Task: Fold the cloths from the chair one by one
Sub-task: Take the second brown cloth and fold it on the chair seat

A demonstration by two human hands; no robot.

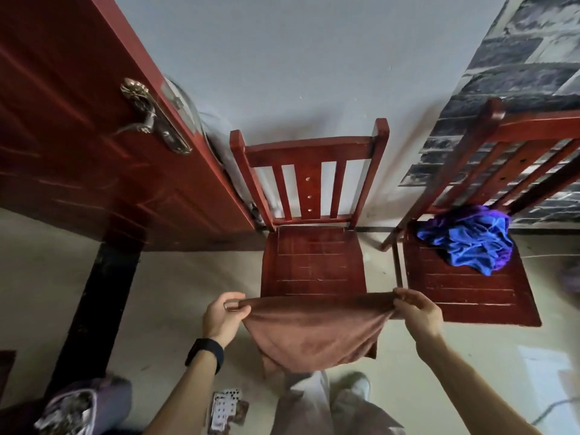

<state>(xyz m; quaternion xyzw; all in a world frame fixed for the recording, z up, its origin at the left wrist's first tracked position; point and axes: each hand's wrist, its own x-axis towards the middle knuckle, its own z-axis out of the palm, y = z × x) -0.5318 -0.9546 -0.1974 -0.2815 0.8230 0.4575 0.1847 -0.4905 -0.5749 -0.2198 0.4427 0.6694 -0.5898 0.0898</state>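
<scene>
A brown cloth (314,331) hangs stretched between both hands, just in front of the middle chair (314,265). My left hand (224,315) pinches its left top corner and my right hand (419,312) pinches its right top corner. The cloth's upper edge runs taut along the seat's front edge and the rest droops below. A heap of crumpled blue and purple cloths (470,240) lies at the back of the seat of the right chair (464,293).
A red wooden door (78,146) stands open on the left, its metal handle (150,120) sticking out. Playing cards (226,409) lie on the floor by my feet. A patterned bag (81,406) sits at bottom left. The wall is close behind both chairs.
</scene>
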